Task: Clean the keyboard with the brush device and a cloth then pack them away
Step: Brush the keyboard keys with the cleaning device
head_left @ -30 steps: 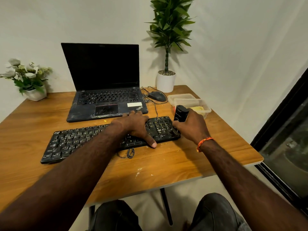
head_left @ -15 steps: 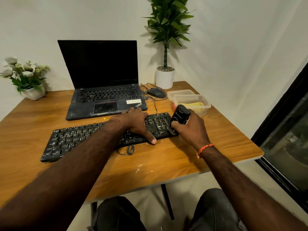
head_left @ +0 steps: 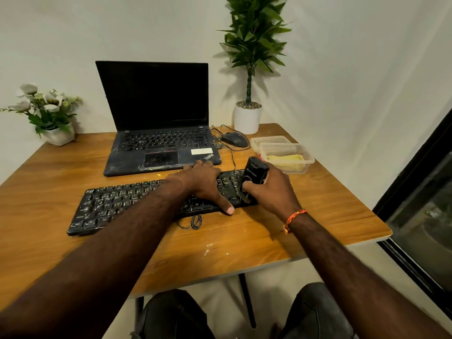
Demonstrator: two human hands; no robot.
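Our right hand (head_left: 269,192), gripping the brush device (head_left: 254,176), has tilted it onto the keyboard (head_left: 127,201); left hand (head_left: 203,182) flat, bracing; brushing underway

Both forearms are bare from the bottom of the frame to the hands, with no sleeve showing. The right hand (head_left: 269,192) has a thin braided orange-red thread bracelet (head_left: 294,217) tied round its wrist, a small knot or loose end hanging at the near side. The left hand (head_left: 203,184) wears no ring or band, its short thumbnail visible. Below the desk edge, both knees are covered in dark trousers (head_left: 315,311), possibly grey denim, though the light there is dim.
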